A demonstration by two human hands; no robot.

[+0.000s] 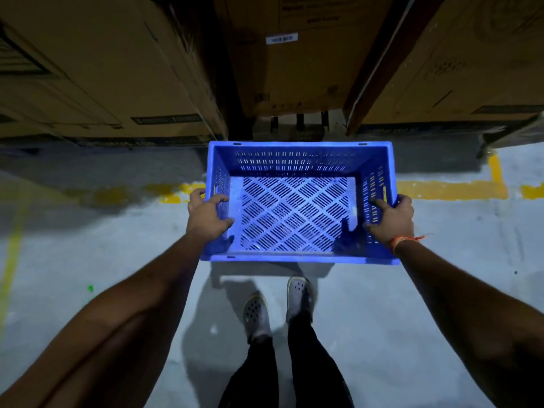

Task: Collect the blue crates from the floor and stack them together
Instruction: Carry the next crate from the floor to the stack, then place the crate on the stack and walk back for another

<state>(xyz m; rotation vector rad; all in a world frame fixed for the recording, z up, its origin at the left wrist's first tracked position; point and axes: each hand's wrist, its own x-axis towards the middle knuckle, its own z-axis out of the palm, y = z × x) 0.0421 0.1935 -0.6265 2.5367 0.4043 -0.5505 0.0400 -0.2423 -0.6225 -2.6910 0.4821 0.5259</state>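
One blue crate, empty with a perforated base, is held off the grey floor in front of the person, just short of tall cardboard boxes. The left hand grips its left wall, fingers curled over the rim; the right hand grips the right wall likewise. Both feet stand beneath it, near a yellow floor line.

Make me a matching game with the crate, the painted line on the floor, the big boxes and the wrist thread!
Things:
1. crate
2. floor line
3. big boxes
4. wrist thread

Colours:
A. orange
B. brown
C. blue
D. yellow

Pairs: 1-C, 2-D, 3-B, 4-A. The left hand and right hand grip the crate's two short sides.
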